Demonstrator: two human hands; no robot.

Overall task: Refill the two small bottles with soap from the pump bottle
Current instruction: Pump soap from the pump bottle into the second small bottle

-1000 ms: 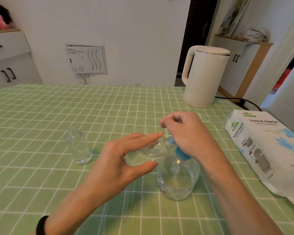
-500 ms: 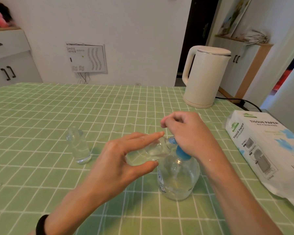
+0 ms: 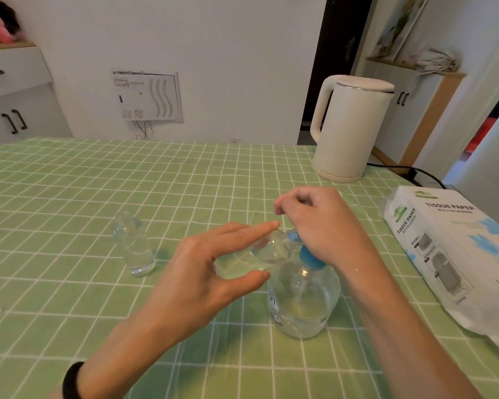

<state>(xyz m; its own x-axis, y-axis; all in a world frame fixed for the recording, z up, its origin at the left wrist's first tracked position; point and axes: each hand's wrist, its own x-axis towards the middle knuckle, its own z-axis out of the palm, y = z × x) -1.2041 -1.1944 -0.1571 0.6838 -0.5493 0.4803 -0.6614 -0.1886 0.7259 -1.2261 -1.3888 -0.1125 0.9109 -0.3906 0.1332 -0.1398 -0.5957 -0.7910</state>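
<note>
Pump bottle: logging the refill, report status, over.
Left hand pinches tilted small bottle at the spout. Right hand curled over pump bottle top. Other small bottle stands apart, left; nothing in the way.

The counter (image 3: 69, 197) is pale green checked with thin white lines, the pump bottle (image 3: 303, 300) clear with a blue top, the left small bottle (image 3: 133, 246) and the held small bottle (image 3: 260, 251) both clear, the far-right kettle (image 3: 349, 131) cream, the right tissue pack (image 3: 444, 249) white printed green and blue, the near-left wristband (image 3: 72, 381) black.
</note>
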